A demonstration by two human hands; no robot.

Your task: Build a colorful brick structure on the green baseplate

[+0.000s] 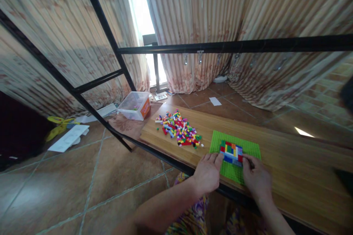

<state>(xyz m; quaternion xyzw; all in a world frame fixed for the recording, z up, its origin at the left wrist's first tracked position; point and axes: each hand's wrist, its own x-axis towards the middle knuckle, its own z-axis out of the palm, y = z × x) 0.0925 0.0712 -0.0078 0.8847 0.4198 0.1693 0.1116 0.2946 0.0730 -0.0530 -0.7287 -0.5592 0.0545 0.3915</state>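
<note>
A small rectangular build of toy building bricks [231, 152], in red, blue, yellow, white, green and orange, sits on a light green baseplate [250, 148]. My left hand [208, 172] is closed at the build's left side, its fingertips against the bricks and its other fingers folded over the plate's edge. On the right side, my right hand [257, 177] has its curled fingers and thumb against the build's corner. Whether a loose brick is hidden inside either hand cannot be seen. Left of the plate lies a spread pile of loose mixed bricks [180, 128].
The bricks and plate rest on a long wooden board [286, 161] with a black metal frame [176, 48] around and above it. A clear plastic box [134, 106] stands beyond the board's left end. Papers [215, 101] and a white panel [68, 138] lie on the tiled floor. Curtains hang behind.
</note>
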